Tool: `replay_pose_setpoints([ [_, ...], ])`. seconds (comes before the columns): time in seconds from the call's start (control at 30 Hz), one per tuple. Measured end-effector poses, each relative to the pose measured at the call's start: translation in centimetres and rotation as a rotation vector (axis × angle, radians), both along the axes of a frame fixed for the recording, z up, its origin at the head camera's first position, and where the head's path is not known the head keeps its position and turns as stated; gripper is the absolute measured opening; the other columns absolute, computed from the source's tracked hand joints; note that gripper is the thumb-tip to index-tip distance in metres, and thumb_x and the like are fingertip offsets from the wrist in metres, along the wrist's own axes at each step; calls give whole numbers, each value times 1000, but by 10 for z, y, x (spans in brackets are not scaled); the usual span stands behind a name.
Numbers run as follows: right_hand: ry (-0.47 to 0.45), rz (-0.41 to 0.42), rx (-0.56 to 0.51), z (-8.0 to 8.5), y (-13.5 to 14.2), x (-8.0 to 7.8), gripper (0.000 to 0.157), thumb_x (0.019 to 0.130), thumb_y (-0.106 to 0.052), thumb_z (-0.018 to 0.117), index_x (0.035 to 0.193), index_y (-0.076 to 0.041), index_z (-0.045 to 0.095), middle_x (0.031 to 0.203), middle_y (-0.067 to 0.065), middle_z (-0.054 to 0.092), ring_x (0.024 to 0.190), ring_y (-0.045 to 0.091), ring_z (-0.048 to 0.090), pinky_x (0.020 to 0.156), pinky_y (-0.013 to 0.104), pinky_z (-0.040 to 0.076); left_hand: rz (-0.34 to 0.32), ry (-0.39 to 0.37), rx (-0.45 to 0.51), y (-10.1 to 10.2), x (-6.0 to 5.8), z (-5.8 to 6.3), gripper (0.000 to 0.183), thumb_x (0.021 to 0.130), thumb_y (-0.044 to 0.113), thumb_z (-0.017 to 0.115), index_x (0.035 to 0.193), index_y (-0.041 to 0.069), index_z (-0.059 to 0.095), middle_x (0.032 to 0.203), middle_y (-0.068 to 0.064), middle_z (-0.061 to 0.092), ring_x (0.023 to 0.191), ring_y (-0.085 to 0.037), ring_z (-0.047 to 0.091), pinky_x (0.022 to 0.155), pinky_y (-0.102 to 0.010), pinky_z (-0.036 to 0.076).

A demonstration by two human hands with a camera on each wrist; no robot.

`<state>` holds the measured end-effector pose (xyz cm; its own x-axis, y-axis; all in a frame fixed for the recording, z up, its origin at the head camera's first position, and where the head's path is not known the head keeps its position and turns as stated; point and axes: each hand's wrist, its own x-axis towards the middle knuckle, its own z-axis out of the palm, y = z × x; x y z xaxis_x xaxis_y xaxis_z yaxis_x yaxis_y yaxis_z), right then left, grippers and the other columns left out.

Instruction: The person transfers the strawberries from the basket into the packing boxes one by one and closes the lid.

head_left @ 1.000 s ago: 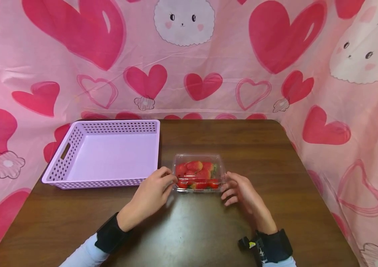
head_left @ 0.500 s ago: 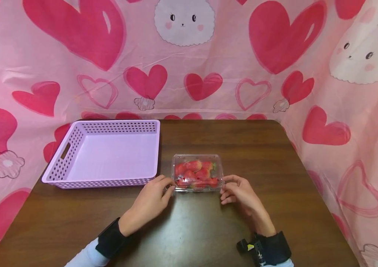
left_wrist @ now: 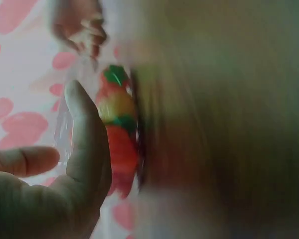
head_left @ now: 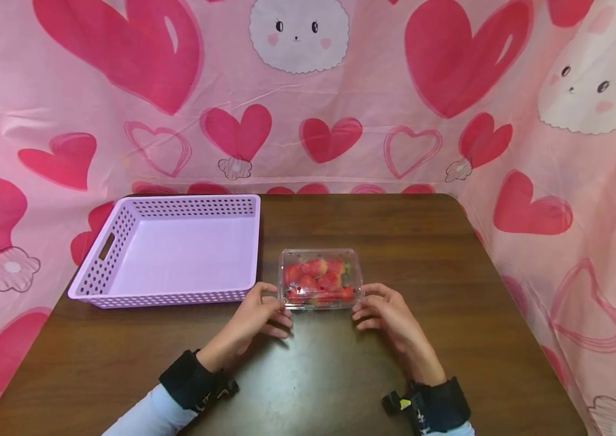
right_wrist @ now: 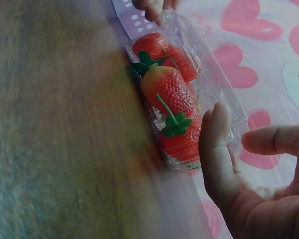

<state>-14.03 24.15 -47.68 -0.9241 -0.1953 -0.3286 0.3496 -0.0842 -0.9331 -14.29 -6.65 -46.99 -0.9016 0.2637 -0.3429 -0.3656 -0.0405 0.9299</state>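
A clear plastic clamshell box point(head_left: 320, 253) of red strawberries point(head_left: 314, 282) sits on the table between both hands. My left hand point(head_left: 253, 318) is at its left front corner, fingers spread and fingertips right at the side. Across from it, my right hand point(head_left: 392, 321) has its fingertips at the right side near the front. The left wrist view shows the thumb and a finger point(left_wrist: 84, 134) extended on either side of the box edge. In the right wrist view, a finger point(right_wrist: 217, 154) overlaps the box's end, while the green-leaved strawberries point(right_wrist: 172, 97) show through the plastic.
Left of the box stands a shallow lilac basket point(head_left: 188, 254) with perforated walls, its near right corner close to my left hand. The brown wooden table point(head_left: 308, 375) stretches toward me. Pink heart-print cloth point(head_left: 373, 85) hangs behind and at the sides.
My left hand has turned and spread its fingers, which were close together at the box's corner. The box has shifted slightly left, with my right hand staying at its side.
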Motion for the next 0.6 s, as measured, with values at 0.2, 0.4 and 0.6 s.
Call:
replay_pose_setpoints([
  [0.2,4,-47,17,2,-5,-3,32,106,-5,55,134,10,48,95,18,72,80,22,74,70,36,63,18,-128,158,0,-2,-1,23,104,3,48,123,-3,37,105,-27,69,86,-30,75,76,-50,63],
  [0.4,-1,-77,38,2,-9,-5,32,105,-4,54,134,9,49,91,16,71,74,20,72,67,35,63,25,-178,251,-1,-2,-4,12,107,7,45,115,-2,42,103,-22,68,91,-32,74,81,-53,62],
  [0.6,3,-100,44,-1,-10,-6,30,103,-2,54,131,9,51,87,15,71,70,19,70,65,35,63,60,-169,253,1,-1,-8,17,108,9,52,117,-2,44,101,-19,67,90,-29,74,82,-51,62],
])
